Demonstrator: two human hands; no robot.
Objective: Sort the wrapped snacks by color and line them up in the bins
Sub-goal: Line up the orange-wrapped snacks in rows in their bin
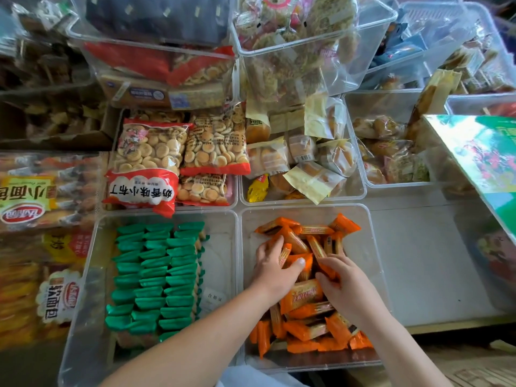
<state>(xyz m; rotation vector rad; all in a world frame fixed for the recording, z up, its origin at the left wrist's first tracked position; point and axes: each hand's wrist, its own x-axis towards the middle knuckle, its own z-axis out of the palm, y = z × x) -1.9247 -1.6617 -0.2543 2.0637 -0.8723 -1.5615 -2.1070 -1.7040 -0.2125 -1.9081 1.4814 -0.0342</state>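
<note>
risk starts at 7 o'clock, where the green foil-wrapped snacks (156, 277) stand in tidy rows in the left clear plastic bin (83, 275). we judge that a knock from the left forearm, which passes just beside them, could tip a row.

at 5 o'clock the orange wrapped snacks (307, 325) lie in a loose heap in the right clear plastic bin (371, 247), not yet lined up. our left hand (275, 270) pinches one orange packet between thumb and curled fingers. our right hand (346, 286) digs in just beside it, fingers curled round another. pulling both out at once could drag neighbours along or crush a wrapper.

writing, left to right: the yellow-and-orange soft-bread packs (60, 291) at 8 o'clock read "软面包" and "小面包". the red-and-white bag of small round biscuits (142, 188) at 9 o'clock reads "奶香味小布丁", upside down to us. the print on the orange packets is too blurred to read.
</note>
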